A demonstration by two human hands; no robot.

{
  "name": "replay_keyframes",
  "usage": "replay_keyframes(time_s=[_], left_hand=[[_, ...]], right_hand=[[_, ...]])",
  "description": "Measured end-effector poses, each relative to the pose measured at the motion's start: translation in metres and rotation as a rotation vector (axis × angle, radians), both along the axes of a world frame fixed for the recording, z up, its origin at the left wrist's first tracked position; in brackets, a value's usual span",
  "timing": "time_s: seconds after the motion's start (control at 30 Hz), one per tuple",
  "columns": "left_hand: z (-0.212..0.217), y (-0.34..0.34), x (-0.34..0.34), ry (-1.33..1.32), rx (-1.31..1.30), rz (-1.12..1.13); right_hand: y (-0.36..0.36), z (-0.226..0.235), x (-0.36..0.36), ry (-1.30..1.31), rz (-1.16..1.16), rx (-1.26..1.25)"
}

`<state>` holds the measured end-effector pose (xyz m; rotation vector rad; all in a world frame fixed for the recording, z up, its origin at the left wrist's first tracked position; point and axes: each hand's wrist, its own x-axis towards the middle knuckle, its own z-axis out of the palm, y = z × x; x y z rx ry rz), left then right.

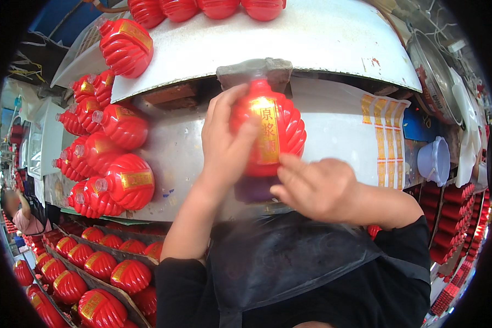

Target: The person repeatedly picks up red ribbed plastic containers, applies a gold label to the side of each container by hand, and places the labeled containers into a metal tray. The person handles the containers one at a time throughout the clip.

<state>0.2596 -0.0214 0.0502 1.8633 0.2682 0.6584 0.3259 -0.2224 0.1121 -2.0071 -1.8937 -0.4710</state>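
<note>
A red ribbed bottle [281, 128] with a gold label on its front is held upright in the middle of the view, under a grey cap. My left hand [227, 139] grips its left side with the fingers wrapped round it. My right hand [317, 188] touches the bottle's lower right, fingers stretched toward the label's lower end. Both black sleeves come in from the lower edge.
Several red bottles [123, 183] lie on their sides on a white conveyor [175, 147] at left. More stand in cardboard dividers [101, 268] below. A strip of gold labels [385, 136] lies at right, near a pale bowl [434, 160]. A person [19, 213] works far left.
</note>
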Motion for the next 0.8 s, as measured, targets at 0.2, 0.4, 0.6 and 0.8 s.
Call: replay_keyframes(time_s=[0.2, 0.4, 0.6, 0.8], left_hand=[[0.009, 0.004, -0.011, 0.018, 0.493, -0.048], [0.014, -0.002, -0.008, 0.099, 0.566, -0.068], [-0.001, 0.002, -0.011, 0.041, 0.178, -0.126], [-0.013, 0.009, -0.021, 0.041, 0.107, -0.175]], right_hand=[[0.024, -0.012, 0.034, 0.474, -0.246, 0.08], [0.029, -0.018, 0.044, 0.516, -0.29, 0.035], [0.01, -0.023, 0.045, 0.925, -0.294, -0.035], [0.001, -0.03, 0.04, 1.092, -0.252, -0.089]])
